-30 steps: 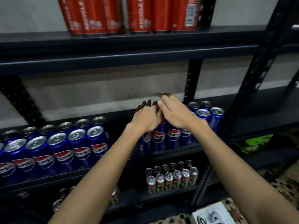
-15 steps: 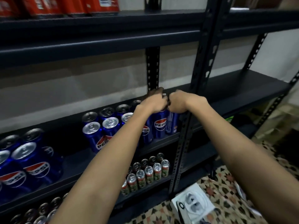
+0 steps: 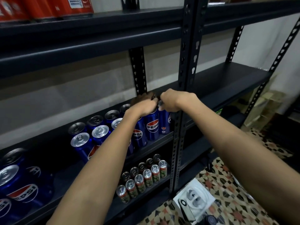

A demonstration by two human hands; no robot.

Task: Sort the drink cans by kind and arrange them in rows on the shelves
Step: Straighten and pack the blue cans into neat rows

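Little is changed from half a second earlier: both hands are kept on the same cluster of cans, and only the view is drawn slightly nearer. On the middle black metal shelf, the tall blue Pepsi cans at the right end of the row are covered from above by the left hand, whose fingers are curled down over their tops. Just beside it, the right hand is closed in a curl over the top of the rightmost blue can, close to the perforated black upright post; the fingertips are hidden, so the exact grip cannot be told. More blue cans with silver lids are stood in two rows to the left, and another group is seen at the near left edge. Slim green-and-red cans are lined up in two rows on the shelf below. Red cans are set on the top shelf at far left. A white box is laid on the patterned tile floor at near right.
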